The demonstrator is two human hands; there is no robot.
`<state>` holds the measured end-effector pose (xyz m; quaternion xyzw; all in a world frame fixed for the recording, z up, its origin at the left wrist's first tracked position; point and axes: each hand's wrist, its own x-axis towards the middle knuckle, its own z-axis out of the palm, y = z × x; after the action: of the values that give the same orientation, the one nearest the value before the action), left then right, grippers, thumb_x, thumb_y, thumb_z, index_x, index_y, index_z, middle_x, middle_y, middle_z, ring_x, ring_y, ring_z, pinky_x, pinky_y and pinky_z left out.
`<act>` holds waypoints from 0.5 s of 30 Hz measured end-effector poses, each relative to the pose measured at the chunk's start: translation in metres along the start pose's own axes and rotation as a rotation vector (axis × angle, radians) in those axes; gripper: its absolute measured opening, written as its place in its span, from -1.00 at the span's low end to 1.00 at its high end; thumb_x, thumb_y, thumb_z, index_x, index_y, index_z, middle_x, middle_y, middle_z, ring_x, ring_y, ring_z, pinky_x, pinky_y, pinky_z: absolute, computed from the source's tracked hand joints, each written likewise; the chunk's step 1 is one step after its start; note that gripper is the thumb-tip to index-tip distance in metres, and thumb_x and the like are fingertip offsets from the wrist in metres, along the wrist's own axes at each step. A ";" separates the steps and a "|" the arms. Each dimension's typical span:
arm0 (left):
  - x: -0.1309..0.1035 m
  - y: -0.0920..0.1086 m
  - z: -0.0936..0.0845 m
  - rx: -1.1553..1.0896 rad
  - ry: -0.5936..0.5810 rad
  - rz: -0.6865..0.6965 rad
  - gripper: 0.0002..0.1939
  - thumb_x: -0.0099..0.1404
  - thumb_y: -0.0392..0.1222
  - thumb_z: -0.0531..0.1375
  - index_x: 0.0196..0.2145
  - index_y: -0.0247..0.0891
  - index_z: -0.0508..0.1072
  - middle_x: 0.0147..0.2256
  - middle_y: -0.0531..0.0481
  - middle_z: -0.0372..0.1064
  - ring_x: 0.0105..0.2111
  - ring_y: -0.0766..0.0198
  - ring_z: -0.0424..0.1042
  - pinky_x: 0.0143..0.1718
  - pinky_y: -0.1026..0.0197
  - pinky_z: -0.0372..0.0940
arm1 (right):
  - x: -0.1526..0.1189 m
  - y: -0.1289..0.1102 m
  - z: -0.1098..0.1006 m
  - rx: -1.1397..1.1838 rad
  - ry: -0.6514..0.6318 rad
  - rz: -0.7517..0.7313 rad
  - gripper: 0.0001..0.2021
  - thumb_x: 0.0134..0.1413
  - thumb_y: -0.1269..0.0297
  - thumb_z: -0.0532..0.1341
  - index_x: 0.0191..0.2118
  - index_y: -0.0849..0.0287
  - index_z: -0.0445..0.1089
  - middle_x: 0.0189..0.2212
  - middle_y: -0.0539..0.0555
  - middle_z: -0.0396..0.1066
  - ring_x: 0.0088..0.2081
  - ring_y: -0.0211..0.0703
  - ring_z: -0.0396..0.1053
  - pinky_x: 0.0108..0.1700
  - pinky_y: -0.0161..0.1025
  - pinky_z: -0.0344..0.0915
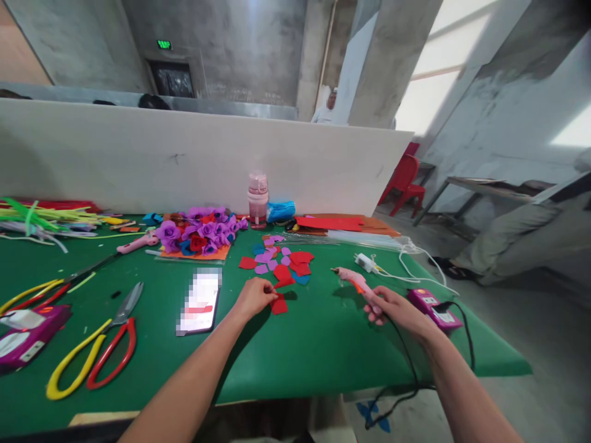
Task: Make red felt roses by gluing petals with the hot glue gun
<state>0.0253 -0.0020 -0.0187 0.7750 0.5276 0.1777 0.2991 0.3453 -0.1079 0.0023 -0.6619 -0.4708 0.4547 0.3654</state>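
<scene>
My left hand (255, 296) is closed in a pinch on a red paper petal (283, 276). Just below those fingertips is another red paper piece (279, 304); whether the fingers touch it I cannot tell. My right hand (388, 307) is wrapped round the handle of a pink hot glue gun (354, 279), its nozzle pointing left above the green tabletop. Beyond my left hand lie loose purple petals (266, 257), red petals (301, 263) and blue petals (302, 279). A heap of purple, red and blue paper roses (203, 232) sits farther back, on the left.
A phone (199, 301) lies left of my left hand, with yellow-and-red scissors (107, 335) beyond it. A purple power strip (434, 309) and cords are at right. A pink bottle (258, 200) stands before the white partition (207, 154). Another person's leg (512, 227) shows at right.
</scene>
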 end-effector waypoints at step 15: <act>0.000 -0.001 0.002 0.054 0.013 0.011 -0.83 0.02 -0.19 0.17 -0.49 -0.27 0.55 -0.50 -0.03 0.47 -0.46 0.26 0.37 -0.45 0.28 0.09 | -0.054 -0.027 0.096 0.589 -0.380 -0.058 -0.63 -0.14 0.13 0.27 -0.20 0.21 0.29 -0.63 -0.06 0.29 -0.66 -0.39 0.09 -0.62 -0.40 0.01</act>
<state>0.0255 -0.0020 -0.0211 0.7846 0.5297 0.1700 0.2736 0.2386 -0.1462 0.0101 -0.4179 -0.3976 0.6754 0.4594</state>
